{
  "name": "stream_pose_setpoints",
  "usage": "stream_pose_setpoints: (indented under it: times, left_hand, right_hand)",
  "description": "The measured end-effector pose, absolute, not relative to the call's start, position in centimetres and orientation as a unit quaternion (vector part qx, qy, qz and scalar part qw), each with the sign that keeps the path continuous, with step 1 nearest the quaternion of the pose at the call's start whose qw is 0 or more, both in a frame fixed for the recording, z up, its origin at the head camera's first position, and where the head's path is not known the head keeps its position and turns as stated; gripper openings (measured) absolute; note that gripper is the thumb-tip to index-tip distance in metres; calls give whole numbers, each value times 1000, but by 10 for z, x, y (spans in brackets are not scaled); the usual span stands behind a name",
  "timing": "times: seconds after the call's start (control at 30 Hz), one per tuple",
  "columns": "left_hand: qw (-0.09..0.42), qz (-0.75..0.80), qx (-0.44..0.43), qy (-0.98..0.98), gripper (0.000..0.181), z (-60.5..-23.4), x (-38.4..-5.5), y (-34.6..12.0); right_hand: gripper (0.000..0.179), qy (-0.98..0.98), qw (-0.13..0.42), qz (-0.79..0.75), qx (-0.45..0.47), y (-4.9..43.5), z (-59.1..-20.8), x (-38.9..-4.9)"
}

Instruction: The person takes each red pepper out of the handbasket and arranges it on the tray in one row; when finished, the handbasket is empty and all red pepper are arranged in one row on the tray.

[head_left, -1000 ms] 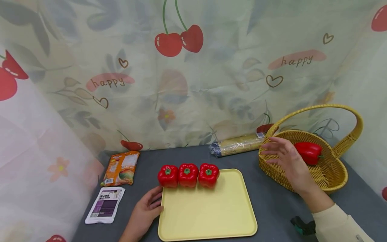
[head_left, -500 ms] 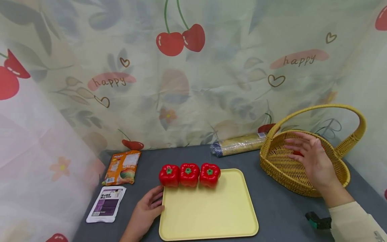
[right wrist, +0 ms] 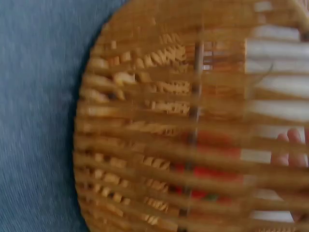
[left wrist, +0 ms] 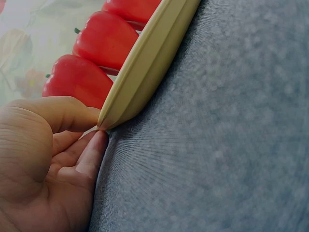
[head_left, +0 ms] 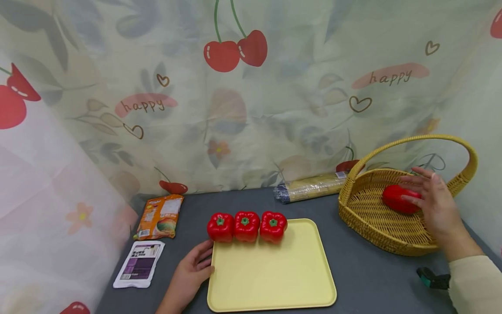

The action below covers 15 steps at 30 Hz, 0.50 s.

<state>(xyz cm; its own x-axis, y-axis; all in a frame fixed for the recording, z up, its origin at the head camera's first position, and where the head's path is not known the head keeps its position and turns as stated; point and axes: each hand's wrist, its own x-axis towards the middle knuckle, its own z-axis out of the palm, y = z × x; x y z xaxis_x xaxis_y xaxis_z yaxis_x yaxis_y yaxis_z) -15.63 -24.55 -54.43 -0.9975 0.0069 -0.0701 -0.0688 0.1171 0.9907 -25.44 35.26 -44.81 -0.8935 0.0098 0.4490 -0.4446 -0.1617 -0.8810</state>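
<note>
My left hand (head_left: pixel 192 268) pinches the left rim of a pale yellow tray (head_left: pixel 270 279); in the left wrist view its fingertips meet at the tray's edge (left wrist: pixel 145 67). Three red bell peppers (head_left: pixel 246 226) stand in a row along the tray's back left, green stems facing me. At the right, my right hand (head_left: pixel 441 207) is over the wicker basket (head_left: pixel 364 231), fingers loosely extended beside one red bell pepper (head_left: pixel 396 199) lying inside. Those fingers partly overlap this pepper. The right wrist view is blurred and shows the basket weave (right wrist: pixel 130 125) with red behind it.
An orange packet (head_left: pixel 161 216) and a white-and-purple packet (head_left: pixel 139 264) lie left of the tray. Behind it is a plastic-wrapped bundle of thin sticks (head_left: pixel 310 187). The basket's tall handle (head_left: pixel 423 137) arches over its opening. A patterned cloth hangs at the back.
My right hand has moved rightward across the basket, first covering and then uncovering most of the pepper inside. My left hand stays at the tray's rim.
</note>
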Motion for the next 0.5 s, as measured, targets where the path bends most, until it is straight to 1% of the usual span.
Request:
stream_pose_setpoints:
  times: [0.17, 0.33, 0.5]
  left_hand:
    - [26, 664, -15, 747, 69, -545, -156, -245]
    - [26, 664, -12, 747, 69, -545, -157, -244]
    - [26, 666, -20, 745, 70, -546, -157, -245]
  right_hand:
    - [40, -614, 154, 757, 161, 370, -455, -256]
    - [42, -617, 150, 757, 154, 376, -465, -253]
    - [41, -616, 166, 758, 139, 376, -469, -256]
